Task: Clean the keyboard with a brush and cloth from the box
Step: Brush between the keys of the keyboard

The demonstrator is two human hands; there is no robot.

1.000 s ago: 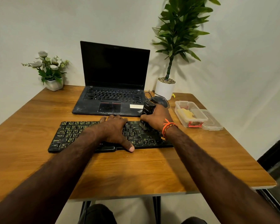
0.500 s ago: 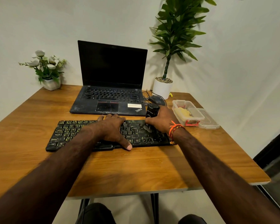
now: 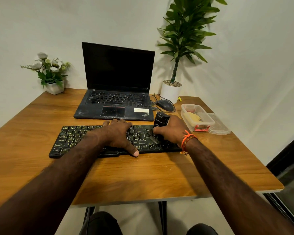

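Keyboard (image 3: 71, 139) lies flat on table (image 3: 143, 175), in front of laptop (image 3: 115, 92). Your left hand (image 3: 116, 135) rests on keyboard middle, fingers straight, thumb at near edge. Your right hand (image 3: 172, 131) grips brush (image 3: 159, 123), fingers curled round black handle, bristles touching keys at right end. Box (image 3: 196, 118) sits open to right, yellow cloth (image 3: 192, 117) inside, lid (image 3: 219, 126) touching box's right side. Mouse (image 3: 165, 105) behind brush.
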